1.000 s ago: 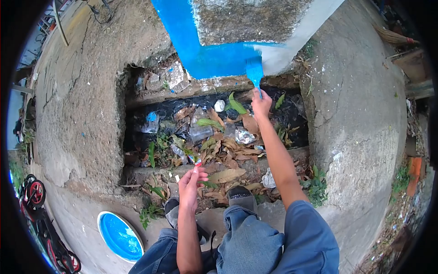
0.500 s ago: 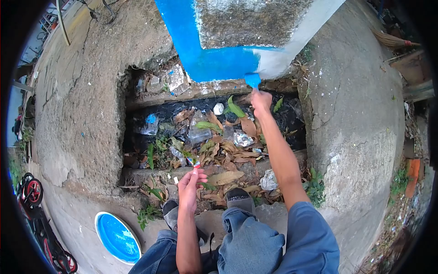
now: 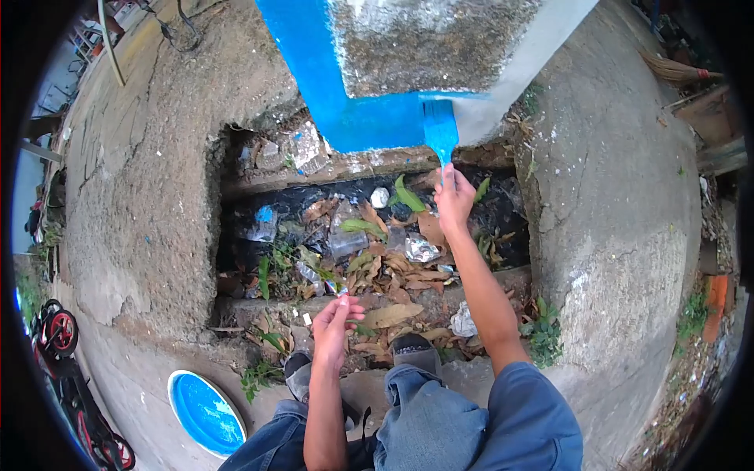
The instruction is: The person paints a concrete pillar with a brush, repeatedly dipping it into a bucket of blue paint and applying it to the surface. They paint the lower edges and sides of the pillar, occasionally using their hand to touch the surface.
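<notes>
The brush is clamped by its handle in the right hand and is held out over the ditch, straight ahead of that hand and leaning slightly left. Its long axis is pointed away from the body, with the bristles laid against the lower band of the wall, where the blue paint is met by the pale grey strip. That strip is found just right of the bristles, so the brush is set right at the boundary. The left hand is held lower, well apart from the brush, with thumb and fingers drawn near each other; whether anything is pinched there cannot be told. The tub, blue inside, is placed on the ground beyond the left forearm, much nearer to the left hand than to the right. Compared with half a second ago, the bristles have been raised from the wall's bottom edge to the upper part of the band, while the left hand has been kept nearly in place.
</notes>
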`<state>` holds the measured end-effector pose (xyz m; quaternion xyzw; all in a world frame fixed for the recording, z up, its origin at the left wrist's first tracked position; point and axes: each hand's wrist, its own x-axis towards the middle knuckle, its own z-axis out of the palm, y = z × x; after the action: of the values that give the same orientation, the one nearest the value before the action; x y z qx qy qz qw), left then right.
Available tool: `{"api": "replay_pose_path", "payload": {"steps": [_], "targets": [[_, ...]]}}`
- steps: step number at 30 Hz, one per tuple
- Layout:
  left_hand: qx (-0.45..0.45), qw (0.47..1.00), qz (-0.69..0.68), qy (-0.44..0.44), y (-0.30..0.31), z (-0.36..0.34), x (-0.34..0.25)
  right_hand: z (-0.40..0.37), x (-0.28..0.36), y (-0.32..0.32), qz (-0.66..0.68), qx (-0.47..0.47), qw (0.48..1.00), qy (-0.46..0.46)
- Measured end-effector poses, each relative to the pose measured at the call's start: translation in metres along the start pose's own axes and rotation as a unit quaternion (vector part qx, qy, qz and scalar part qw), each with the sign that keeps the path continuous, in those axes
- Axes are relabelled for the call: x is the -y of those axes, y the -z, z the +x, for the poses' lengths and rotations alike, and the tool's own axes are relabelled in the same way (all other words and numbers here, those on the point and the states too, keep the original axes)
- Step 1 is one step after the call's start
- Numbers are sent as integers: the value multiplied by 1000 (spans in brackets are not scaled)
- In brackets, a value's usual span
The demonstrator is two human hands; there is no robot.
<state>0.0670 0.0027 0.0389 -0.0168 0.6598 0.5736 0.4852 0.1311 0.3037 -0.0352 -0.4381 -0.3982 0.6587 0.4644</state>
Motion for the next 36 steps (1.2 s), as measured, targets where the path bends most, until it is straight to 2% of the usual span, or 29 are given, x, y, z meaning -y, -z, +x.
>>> {"api": "replay_pose_path", "payload": {"steps": [4,8,10,12,14,17,18,20,22,24,26,28,29,30,31,32,33,34,36], "targets": [[3,1000,14,-1,1,0,-1,8,-17,-1,-28,24,998,51],[-5,1000,0,-12,3,-1,-4,24,-28,-5,-32,37,999,24],[-5,999,-32,-16,6,-1,-2,22,-16,-8,-52,86,993,-60],[5,999,-39,-23,8,-2,-4,17,-8,-11,-60,99,990,-82],[-1,999,-24,-32,7,-4,-6,14,-9,-13,-60,78,993,-60],[-1,999,-18,-28,4,-4,-6,20,-1,-16,-93,58,988,-109],[-8,999,-16,-38,2,-4,-5,28,-10,-11,-98,74,987,-100],[13,999,-14,-28,-4,-2,-6,50,-50,6,-161,47,982,-88],[22,998,1,-53,-8,-3,-15,59,-85,30,-168,41,972,-157],[44,995,42,-81,-14,-3,-32,51,-89,40,-178,9,963,-203],[39,982,93,-158,-22,4,-57,54,-86,37,-191,11,955,-227],[25,959,170,-227,-37,11,-96,57,-82,43,-206,-16,943,-259],[-16,906,250,-341,-49,10,-122,65,-83,35,-115,15,964,-238],[-16,897,250,-365,-59,20,-140,74,-81,32,-26,42,976,-212],[-30,869,256,-423,-78,13,-168,86,-77,33,47,122,954,-270],[-54,823,300,-479,-95,12,-192,60,-28,3,-52,42,971,-229],[-72,747,339,-567,-109,13,-214,59,-16,-1,-63,43,977,-199],[-90,658,367,-651,-123,14,-237,38,24,-15,-109,38,975,-192],[-71,593,356,-719,-151,3,-273,22,53,-23,-99,39,977,-185]]}}
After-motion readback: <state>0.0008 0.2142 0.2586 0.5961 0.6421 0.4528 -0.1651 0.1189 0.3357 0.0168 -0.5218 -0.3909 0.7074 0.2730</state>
